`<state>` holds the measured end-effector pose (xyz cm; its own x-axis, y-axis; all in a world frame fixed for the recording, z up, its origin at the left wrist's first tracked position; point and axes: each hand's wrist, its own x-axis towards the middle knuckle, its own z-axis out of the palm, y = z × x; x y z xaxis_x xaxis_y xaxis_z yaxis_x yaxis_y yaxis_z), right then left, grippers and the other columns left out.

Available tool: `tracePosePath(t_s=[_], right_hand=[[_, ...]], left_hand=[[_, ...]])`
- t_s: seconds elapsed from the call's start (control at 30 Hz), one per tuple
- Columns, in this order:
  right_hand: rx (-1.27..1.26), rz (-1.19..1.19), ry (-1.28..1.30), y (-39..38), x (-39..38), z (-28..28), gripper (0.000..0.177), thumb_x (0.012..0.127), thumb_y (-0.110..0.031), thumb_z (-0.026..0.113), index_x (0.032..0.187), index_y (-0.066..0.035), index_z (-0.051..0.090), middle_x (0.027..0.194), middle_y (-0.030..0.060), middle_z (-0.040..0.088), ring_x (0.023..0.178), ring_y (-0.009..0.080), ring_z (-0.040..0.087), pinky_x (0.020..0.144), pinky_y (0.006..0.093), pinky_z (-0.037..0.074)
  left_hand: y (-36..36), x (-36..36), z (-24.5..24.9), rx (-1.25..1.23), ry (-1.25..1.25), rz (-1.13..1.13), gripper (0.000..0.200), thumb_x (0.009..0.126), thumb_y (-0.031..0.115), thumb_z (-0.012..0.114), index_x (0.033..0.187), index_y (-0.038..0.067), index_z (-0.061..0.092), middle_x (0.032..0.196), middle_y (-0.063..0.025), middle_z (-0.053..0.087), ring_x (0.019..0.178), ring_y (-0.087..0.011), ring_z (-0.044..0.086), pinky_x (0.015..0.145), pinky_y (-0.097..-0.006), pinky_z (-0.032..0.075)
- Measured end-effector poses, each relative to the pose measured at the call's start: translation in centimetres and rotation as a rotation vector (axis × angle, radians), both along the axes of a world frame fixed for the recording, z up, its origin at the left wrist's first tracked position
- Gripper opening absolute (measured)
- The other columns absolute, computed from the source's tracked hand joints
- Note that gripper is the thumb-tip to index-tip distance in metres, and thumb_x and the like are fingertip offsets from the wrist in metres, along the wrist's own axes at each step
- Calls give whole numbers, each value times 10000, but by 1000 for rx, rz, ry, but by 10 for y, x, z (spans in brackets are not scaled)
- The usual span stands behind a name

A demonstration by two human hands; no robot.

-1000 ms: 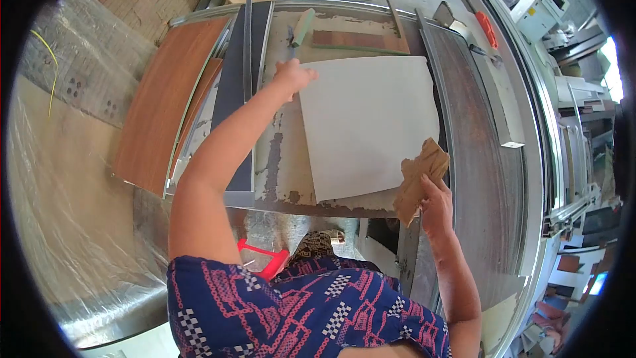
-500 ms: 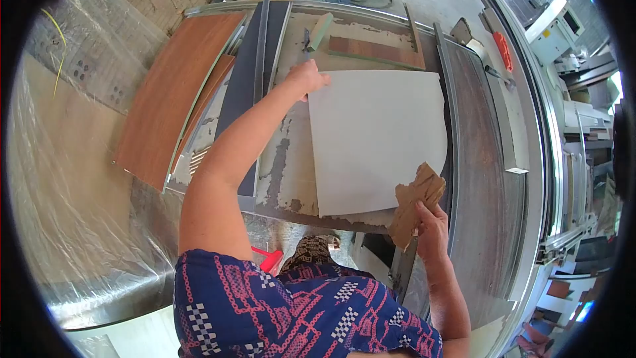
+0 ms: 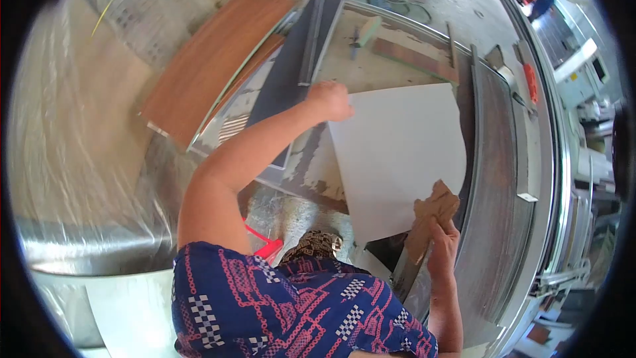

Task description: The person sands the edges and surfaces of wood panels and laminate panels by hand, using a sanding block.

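A large white sheet (image 3: 401,159) lies over the worktable, its near end reaching past the table's front edge. My left hand (image 3: 331,101) is closed at the sheet's far left corner, the fingertips partly hidden behind the hand. In my right hand (image 3: 444,246) is a torn, crumpled piece of brown paper (image 3: 437,207), pinched between thumb and fingers. That brown piece is at the near right corner of the sheet and overlaps it in view.
Left of the sheet lie a dark grey panel (image 3: 278,96) with a metal bar (image 3: 311,43) on it, and reddish-brown boards (image 3: 215,59). Wood strips (image 3: 414,58) rest at the table's far side. A long brown panel (image 3: 497,225) runs along the right. Another person (image 3: 543,2) stands far off.
The white sheet has been drawn nearer to me and turned slightly, with my left hand at its corner. My right hand still holds the brown paper. The whole view has shifted.
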<state>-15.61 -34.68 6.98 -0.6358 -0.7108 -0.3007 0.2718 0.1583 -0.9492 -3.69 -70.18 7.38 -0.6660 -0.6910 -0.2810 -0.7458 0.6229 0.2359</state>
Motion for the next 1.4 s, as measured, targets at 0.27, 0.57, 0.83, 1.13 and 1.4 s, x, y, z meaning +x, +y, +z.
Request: tracePosePath(t_s=[0.27,0.57,0.83,1.13,1.4], right_hand=[[-79,28,17,31,20,-9,311,874,-28,507,1181,5,543,1119,42,578,963,129,563,824,255,447],[-227,-44,244,47,17,13,294,890,-16,444,1167,24,534,1082,78,583,923,137,580,795,277,474],[-188,159,305,-22,34,47,447,869,-22,424,1314,-28,380,1073,113,565,898,165,582,736,299,507],[198,513,805,-213,36,30,204,848,-107,497,1010,-71,617,866,90,600,712,219,581,607,320,458],[721,524,1388,-360,87,30,552,768,-568,518,857,-44,668,956,179,631,963,326,588,797,420,446]], left_hand=[[81,60,-15,-183,100,-80,633,721,330,644,1173,-80,479,1085,-243,546,1137,-366,472,950,-402,402],[163,174,3,-319,336,274,814,736,374,668,1396,144,250,1399,-253,237,1319,-426,177,1046,-546,205],[153,211,-30,-235,456,456,890,725,524,643,1415,159,215,1404,-263,196,1300,-459,173,1033,-560,214],[126,203,-42,-398,623,272,914,682,466,707,1388,91,264,1374,-274,197,1242,-471,248,978,-603,242],[114,215,-30,-312,718,193,851,706,370,722,1379,89,284,1318,-280,254,1187,-455,310,932,-537,308]])
